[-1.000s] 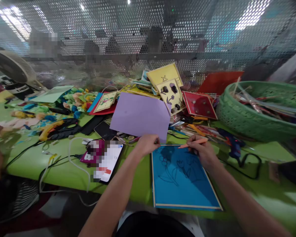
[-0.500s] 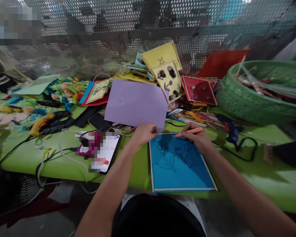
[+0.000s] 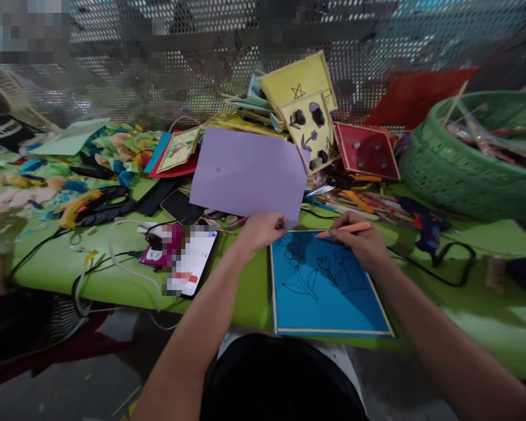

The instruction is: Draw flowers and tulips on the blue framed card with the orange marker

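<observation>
On the tabletop before me lies a blue board [image 3: 328,310] edged with pale wooden strips, with flowers drawn on it in dark lines. My right hand [image 3: 363,241] grips an orange pen [image 3: 353,227] over the board's upper edge, tip pointing left toward the blue surface; whether it touches cannot be told. At the upper left corner of the board is my left hand [image 3: 263,229], its fingers curled together. Something small and dark shows at those fingertips, too small to name. Just behind this hand, a purple sheet [image 3: 249,172] leans on a pile.
Left of my forearm are a phone [image 3: 197,263] and a magenta device [image 3: 163,245] with cables. A glue gun [image 3: 425,225] and a green basket [image 3: 451,175] stand right. Framed yellow cards [image 3: 300,79] and a red panel [image 3: 368,152] are piled behind. Foam scraps lie far left.
The whole view has shifted slightly, so things appear a little farther right and higher. Both hands keep nearly the same place and grip relative to the blue board.
</observation>
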Available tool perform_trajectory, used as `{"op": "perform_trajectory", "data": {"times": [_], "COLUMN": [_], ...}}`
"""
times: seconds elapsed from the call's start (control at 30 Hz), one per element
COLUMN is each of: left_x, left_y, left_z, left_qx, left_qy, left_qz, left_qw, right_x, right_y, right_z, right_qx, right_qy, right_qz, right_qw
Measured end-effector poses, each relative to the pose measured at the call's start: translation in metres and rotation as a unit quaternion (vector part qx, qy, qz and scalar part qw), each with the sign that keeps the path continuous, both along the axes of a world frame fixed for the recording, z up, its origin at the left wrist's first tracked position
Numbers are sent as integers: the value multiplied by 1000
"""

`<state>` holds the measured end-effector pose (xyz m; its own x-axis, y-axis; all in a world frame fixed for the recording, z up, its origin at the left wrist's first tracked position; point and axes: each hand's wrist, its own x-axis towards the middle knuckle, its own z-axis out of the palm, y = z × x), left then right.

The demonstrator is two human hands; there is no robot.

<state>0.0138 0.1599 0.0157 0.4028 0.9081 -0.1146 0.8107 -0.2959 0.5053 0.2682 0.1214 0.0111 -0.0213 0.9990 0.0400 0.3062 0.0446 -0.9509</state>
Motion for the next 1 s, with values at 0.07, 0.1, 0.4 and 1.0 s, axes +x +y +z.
{"op": "perform_trajectory", "data": {"times": [0.07,0.1,0.4,1.0], "left_x": [0,0,2,2], "left_y": [0,0,-2,-4], "left_z": [0,0,4,9], "left_qx": [1,2,-4,-13], "left_qy": [0,0,-1,3], "left_qz": [1,2,9,15], "left_qw": [1000,1000,1000,1000], "right_x": [0,-1,-1,-7], "right_y": [0,0,-1,-2], "right_z": [0,0,-1,4], "right_qx": [1,2,5,8], "right_qy": [-5,-7,-18,-22], "right_qz": [-2,-4,-6,-5], "right_qw": [1000,1000,1000,1000]}}
